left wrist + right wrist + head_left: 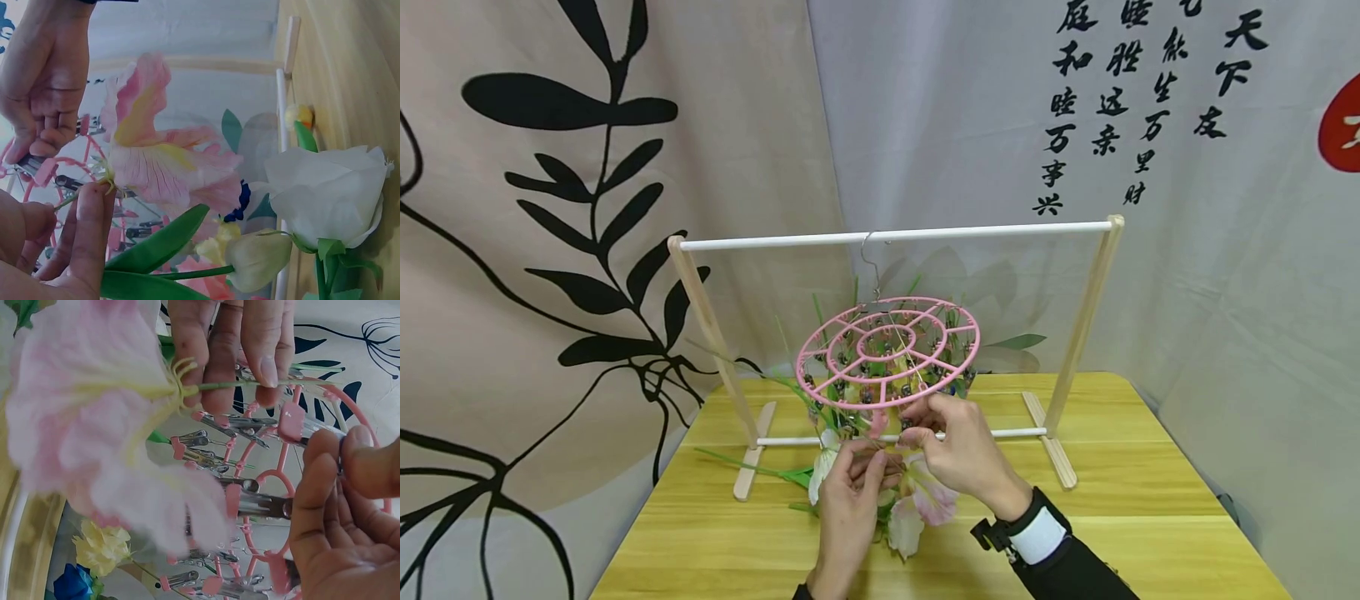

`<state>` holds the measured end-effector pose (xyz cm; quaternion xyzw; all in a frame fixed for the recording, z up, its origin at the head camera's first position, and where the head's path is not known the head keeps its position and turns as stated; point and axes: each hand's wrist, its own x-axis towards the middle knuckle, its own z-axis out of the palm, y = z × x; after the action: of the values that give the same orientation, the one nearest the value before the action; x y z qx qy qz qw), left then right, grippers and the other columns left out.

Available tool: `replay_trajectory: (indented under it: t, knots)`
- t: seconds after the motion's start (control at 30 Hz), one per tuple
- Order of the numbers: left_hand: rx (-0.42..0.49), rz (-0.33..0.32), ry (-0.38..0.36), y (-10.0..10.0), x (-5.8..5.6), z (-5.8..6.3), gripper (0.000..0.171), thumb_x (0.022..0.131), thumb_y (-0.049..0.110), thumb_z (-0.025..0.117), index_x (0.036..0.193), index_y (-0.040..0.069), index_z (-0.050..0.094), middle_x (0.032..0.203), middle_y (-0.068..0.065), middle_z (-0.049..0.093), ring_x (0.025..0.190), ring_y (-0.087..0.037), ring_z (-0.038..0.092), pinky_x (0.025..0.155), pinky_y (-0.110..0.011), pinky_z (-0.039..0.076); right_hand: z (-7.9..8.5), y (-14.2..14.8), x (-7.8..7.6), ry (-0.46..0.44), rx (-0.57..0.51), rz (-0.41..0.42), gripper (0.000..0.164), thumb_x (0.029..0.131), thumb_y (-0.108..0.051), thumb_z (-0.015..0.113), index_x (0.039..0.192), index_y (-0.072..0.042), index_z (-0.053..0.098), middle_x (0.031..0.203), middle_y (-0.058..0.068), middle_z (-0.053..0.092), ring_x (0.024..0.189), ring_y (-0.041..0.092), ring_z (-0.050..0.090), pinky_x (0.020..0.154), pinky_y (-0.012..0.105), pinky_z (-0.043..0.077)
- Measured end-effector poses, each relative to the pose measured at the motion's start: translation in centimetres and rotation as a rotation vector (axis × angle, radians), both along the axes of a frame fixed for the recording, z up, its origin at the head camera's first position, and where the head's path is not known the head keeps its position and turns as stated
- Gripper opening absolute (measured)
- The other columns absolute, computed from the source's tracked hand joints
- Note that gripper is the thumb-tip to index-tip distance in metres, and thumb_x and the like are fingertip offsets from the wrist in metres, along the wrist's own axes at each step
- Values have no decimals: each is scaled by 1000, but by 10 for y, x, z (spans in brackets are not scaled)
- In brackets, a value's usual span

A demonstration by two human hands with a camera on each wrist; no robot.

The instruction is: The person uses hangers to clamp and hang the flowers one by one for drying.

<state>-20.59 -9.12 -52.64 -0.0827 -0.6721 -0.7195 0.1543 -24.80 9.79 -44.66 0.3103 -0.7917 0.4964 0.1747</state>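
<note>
A pink artificial flower (pixel 169 153) with a yellow throat hangs head down. My left hand (pixel 852 492) pinches its thin green stem just behind the bloom. Above it, my right hand (pixel 966 450) pinches a metal clip with pink pads (pixel 292 422) at the near side of the round pink hanger (pixel 883 406). In the right wrist view, the stem's tip reaches up close to that clip. More clips (pixel 256 503) hang around the rings, several of them gripping other flowers, including a yellow one (pixel 103 544) and a blue one (pixel 74 582).
The hanger hooks onto the white bar (pixel 985 232) of a wooden stand (pixel 1086 325). A white rose (pixel 328 194) and a pale closed bud (pixel 258 261) with green leaves lie on the wooden table (pixel 1150 517) near my left hand. A printed curtain (pixel 970 125) hangs behind.
</note>
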Motion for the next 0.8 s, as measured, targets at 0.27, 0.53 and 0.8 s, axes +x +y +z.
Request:
replay_trajectory:
  t: [0.27, 0.53, 0.8]
  knots:
    - [-1, -7, 7, 1, 1, 2, 21, 118, 11, 70, 135, 0, 69, 116, -26, 86, 99, -26, 90, 91, -47, 74, -2, -4, -1, -11, -22, -14, 21, 98, 14, 78, 102, -6, 84, 92, 1, 86, 80, 8, 81, 70, 30, 68]
    - [15, -14, 11, 4, 3, 4, 23, 119, 14, 69, 137, 1, 74, 115, -25, 88, 101, -21, 90, 90, -44, 74, -1, -7, 1, -42, -10, -19, 21, 100, 12, 80, 101, -8, 84, 93, 3, 86, 81, 6, 80, 70, 30, 69]
    - [47, -14, 19, 7, 3, 6, 20, 119, 11, 69, 133, -1, 77, 112, -27, 88, 97, -18, 90, 89, -42, 74, -2, -10, 2, -66, 4, -36, 22, 99, 13, 75, 102, -7, 84, 92, 3, 87, 81, 6, 80, 69, 29, 68]
